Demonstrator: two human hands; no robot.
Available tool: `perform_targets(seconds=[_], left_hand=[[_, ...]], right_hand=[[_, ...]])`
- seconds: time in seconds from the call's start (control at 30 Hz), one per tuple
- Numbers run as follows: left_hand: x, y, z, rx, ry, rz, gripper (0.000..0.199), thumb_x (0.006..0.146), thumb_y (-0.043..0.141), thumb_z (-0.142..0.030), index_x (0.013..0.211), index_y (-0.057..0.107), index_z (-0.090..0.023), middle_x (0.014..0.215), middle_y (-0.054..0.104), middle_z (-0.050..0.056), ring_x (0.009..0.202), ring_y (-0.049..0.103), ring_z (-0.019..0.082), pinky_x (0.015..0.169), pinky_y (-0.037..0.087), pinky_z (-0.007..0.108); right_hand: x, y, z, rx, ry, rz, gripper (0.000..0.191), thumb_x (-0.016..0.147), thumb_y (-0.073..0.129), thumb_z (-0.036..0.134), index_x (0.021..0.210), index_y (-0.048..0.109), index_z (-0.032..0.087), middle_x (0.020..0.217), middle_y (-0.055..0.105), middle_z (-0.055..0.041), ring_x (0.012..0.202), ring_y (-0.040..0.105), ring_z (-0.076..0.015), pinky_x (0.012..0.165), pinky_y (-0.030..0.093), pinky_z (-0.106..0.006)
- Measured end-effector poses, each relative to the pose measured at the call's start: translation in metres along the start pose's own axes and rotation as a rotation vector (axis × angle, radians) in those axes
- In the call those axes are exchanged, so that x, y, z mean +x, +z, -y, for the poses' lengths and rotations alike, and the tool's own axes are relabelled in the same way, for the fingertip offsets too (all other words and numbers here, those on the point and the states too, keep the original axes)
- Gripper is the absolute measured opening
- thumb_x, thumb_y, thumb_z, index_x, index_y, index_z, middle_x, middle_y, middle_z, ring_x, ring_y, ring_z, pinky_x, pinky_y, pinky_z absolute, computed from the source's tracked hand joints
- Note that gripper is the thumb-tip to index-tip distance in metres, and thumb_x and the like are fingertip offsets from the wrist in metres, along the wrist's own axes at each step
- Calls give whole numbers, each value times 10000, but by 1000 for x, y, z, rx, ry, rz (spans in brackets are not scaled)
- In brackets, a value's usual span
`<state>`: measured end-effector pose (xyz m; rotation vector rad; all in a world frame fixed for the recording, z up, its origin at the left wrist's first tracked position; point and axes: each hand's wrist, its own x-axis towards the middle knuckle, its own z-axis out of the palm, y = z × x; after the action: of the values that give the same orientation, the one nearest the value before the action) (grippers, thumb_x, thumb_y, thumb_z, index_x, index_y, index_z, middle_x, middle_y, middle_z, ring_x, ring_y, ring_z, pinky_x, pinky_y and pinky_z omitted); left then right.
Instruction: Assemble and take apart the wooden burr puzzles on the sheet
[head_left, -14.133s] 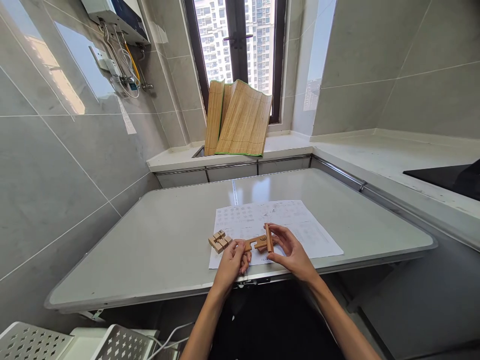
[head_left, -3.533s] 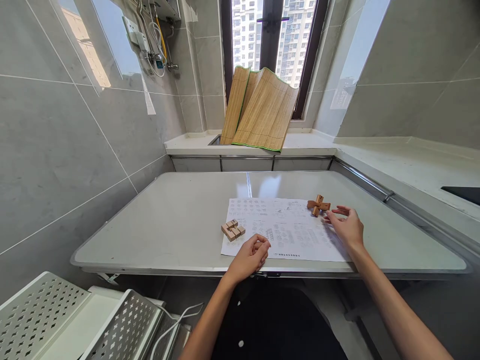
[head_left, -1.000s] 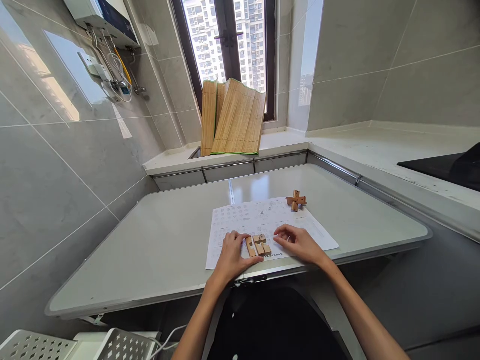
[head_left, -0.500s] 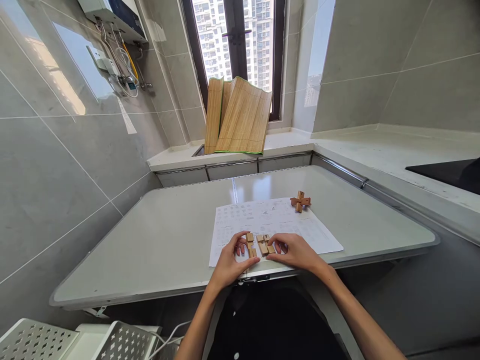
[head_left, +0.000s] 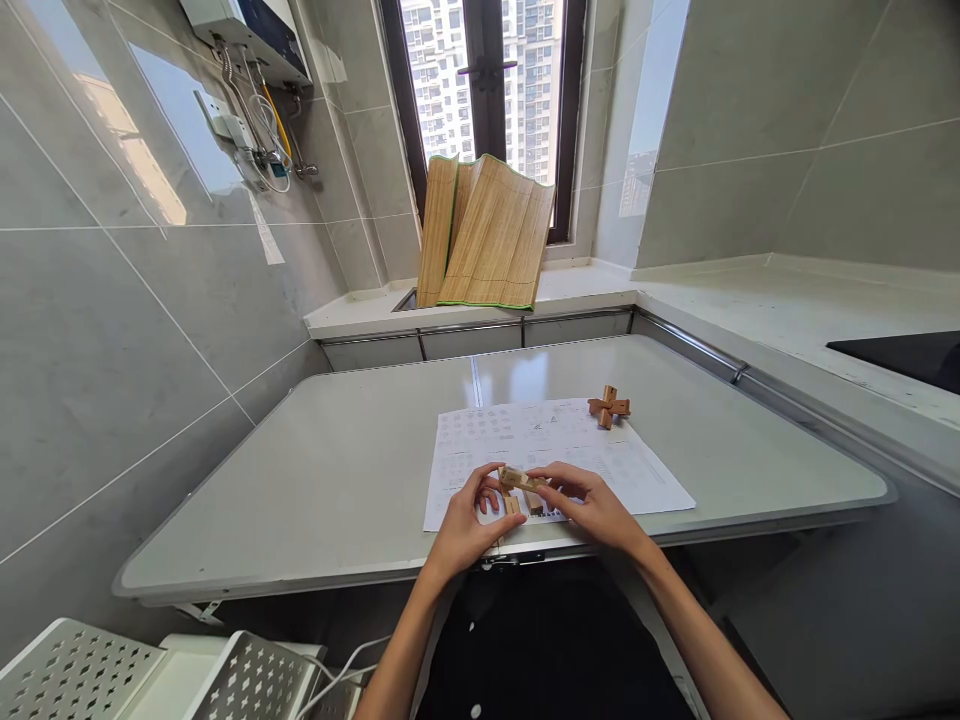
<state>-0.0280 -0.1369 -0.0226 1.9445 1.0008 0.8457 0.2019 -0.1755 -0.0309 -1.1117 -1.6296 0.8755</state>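
Between the thumb and fingertips of my right hand (head_left: 589,500) a notched wooden puzzle piece (head_left: 519,478) is pinched, lifted and tilted. Its left end lies over another light wooden piece (head_left: 511,506), which my left hand (head_left: 471,515) grips upright near the table's front edge. Below the lifted piece, a further wooden block (head_left: 534,503) rests on the printed paper (head_left: 465,440). At the paper's far right corner sits an assembled brown wooden cross puzzle (head_left: 609,407).
The pale folding table (head_left: 315,470) has its front edge close to my body. Bamboo mats (head_left: 495,235) lean at the window on the white ledge (head_left: 585,282). A perforated white basket (head_left: 82,665) stands low at the left.
My right hand has lifted one notched piece off the paper and brought it left, over the piece in my left hand. The view has shifted slightly.
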Motion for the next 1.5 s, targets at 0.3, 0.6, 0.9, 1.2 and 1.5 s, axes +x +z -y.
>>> perform_targets(seconds=[0.3, 0.6, 0.9, 1.2, 1.5], left_hand=[[-4, -2, -9, 39, 0, 18, 705, 746, 827, -444, 1378, 549, -298, 907, 622, -6, 796, 527, 169, 797, 479, 304], [-6, -4, -13, 29, 31, 49, 666, 712, 855, -421, 1311, 595, -292, 953, 657, 6, 803, 546, 172, 762, 477, 290], [-5, -5, -18, -17, 21, 85, 647, 721, 849, -408, 1290, 582, -259, 926, 650, 1, 812, 559, 171, 790, 486, 299], [-2, 0, -6, -130, -48, 16, 666, 714, 871, -376, 1291, 575, -224, 948, 663, 19, 794, 562, 155, 788, 496, 292], [-2, 0, -7, -138, -41, 37, 646, 715, 873, -389, 1269, 590, -217, 951, 678, 24, 811, 576, 159, 780, 488, 286]], right_hand=[[0, 14, 1, -24, 47, -36, 320, 944, 618, 485, 1109, 723, 233, 927, 743, -46, 805, 659, -200, 748, 533, -333], [-1, 14, -2, -47, 35, -73, 362, 948, 597, 523, 1107, 719, 222, 850, 735, -38, 748, 649, -196, 692, 496, -310], [-1, 15, -7, -36, 55, -63, 381, 948, 593, 546, 1123, 711, 229, 847, 735, -30, 765, 651, -200, 706, 478, -307], [1, 16, -6, -90, 61, -190, 397, 957, 554, 575, 1075, 697, 224, 953, 741, -59, 745, 631, -193, 681, 503, -314], [1, 18, -7, -82, -55, -136, 345, 915, 672, 499, 1137, 695, 236, 982, 699, -54, 783, 640, -188, 652, 519, -295]])
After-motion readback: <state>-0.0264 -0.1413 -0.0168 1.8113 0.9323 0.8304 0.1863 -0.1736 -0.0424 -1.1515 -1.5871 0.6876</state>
